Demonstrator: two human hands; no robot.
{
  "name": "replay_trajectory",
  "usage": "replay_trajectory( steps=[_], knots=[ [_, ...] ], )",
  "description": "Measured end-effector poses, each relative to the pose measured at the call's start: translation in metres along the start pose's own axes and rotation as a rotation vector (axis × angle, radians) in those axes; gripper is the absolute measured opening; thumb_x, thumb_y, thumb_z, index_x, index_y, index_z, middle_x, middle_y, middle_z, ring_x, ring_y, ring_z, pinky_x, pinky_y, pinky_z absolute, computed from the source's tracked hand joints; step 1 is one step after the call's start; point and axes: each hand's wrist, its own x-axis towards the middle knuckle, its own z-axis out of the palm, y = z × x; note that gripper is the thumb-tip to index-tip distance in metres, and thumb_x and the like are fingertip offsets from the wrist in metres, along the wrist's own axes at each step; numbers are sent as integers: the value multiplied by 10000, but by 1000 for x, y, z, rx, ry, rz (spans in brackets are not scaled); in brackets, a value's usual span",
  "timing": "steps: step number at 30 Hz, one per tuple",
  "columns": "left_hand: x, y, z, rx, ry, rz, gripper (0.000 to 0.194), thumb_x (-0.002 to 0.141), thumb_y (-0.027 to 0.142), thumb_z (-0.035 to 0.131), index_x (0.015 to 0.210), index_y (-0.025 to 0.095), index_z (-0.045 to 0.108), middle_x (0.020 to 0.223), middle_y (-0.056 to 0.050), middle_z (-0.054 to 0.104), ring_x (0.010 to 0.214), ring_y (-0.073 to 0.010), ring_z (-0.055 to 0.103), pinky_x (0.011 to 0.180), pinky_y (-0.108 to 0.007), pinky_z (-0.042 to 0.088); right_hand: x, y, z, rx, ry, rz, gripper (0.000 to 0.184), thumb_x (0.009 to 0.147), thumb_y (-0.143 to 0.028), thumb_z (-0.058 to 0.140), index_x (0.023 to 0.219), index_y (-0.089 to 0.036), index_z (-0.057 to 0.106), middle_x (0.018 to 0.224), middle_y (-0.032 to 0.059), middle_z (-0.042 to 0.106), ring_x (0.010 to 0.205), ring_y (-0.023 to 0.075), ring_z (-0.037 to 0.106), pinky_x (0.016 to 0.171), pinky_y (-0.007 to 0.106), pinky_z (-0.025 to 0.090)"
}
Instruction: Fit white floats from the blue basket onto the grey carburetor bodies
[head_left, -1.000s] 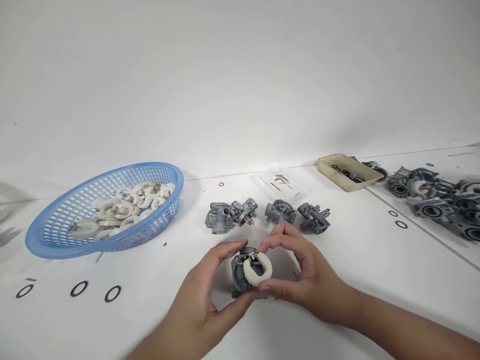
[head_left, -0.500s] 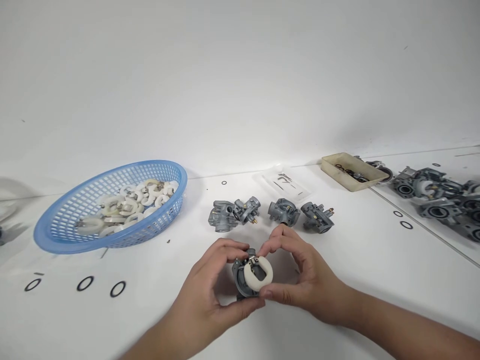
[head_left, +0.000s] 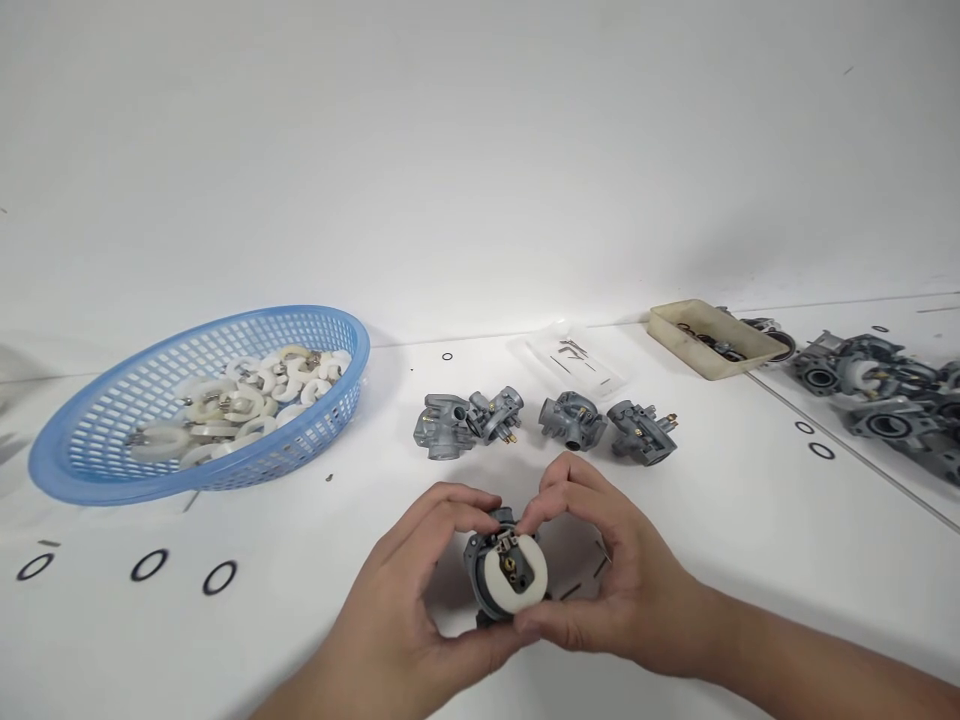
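Left grip [head_left: 405, 590] spans carburetor [head_left: 475, 573]; curled right grip [head_left: 634, 575] pinches float [head_left: 537, 578].

A person's left hand [head_left: 409, 575] and right hand [head_left: 630, 570] are showing bare, faint creases lining the right thumb [head_left: 574, 625] at its knuckle, while the left forearm [head_left: 330, 690] and right forearm [head_left: 795, 655] are likewise appearing uncovered, narrowing toward the wrists.

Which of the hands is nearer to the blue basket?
Left. The left hand holds the grey metal part, to the right of the blue basket and closer to the person; the right hand is farther right, at the white ring.
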Motion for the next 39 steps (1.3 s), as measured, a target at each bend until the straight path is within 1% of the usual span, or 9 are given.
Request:
replay_trajectory(
  steps=[5,9,14,17,20,26,29,34,39],
  knots=[
    [-2,-5,4,-65,6,19,530,849,308,969,1278,402,672,1425,-17,708,1336,-274,725,1100,-406,630,0,6,2,-76,29,-87,474,787,-410,1062,1172,-339,796,1081,19,571,976,231,621,878,384,508],
    [-4,-8,2,-122,-41,36,652,834,239,953,1370,436,639,1494,-9,667,1398,-276,691,1163,-403,607,-2,12,4,-121,82,-184,516,776,-375,1080,1186,-323,772,1092,16,562,970,215,624,870,372,528],
    [-4,-11,-3,-173,-97,37,701,911,319,937,1497,468,583,1531,-16,656,1480,-275,629,1220,-397,579,-2,11,3,-198,91,-277,567,753,-335,1094,1188,-295,733,1087,20,567,992,218,622,844,354,536],
    [-2,-14,-5,-174,-118,87,646,941,370,933,1491,470,610,1518,-26,665,1462,-279,636,1221,-407,578,-2,10,1,-262,103,-330,588,749,-329,1090,1209,-281,727,1114,38,578,1037,241,621,870,377,540],
    [-1,-17,-7,-162,-129,98,592,940,421,942,1459,466,660,1515,-40,659,1432,-289,660,1189,-415,600,-2,10,1,-309,123,-371,605,746,-341,1086,1225,-276,723,1118,43,585,1031,247,625,880,400,541],
    [2,-19,-13,-205,-158,106,526,981,409,906,1459,466,695,1512,-49,666,1432,-290,670,1193,-421,602,0,10,3,-331,144,-343,535,741,-351,1068,1147,-263,730,1022,26,625,941,236,629,838,410,534],
    [3,-22,-14,-220,-170,121,511,993,400,898,1464,452,704,1502,-55,673,1425,-286,670,1190,-411,599,0,10,4,-296,128,-329,532,758,-359,1065,1156,-262,726,1012,24,643,922,227,636,802,389,538],
    [6,-28,-15,-215,-206,146,471,1027,389,863,1470,446,710,1514,-56,661,1417,-276,667,1201,-407,585,0,8,3,-280,108,-319,544,775,-434,1082,1146,-253,728,990,20,651,901,217,644,779,373,542],
    [7,-30,-16,-185,-204,149,450,1044,361,841,1467,442,710,1504,-58,663,1404,-276,670,1185,-407,587,2,6,2,-253,92,-301,541,774,-461,1090,1107,-251,719,963,1,667,883,198,651,765,346,524]
  ],
)
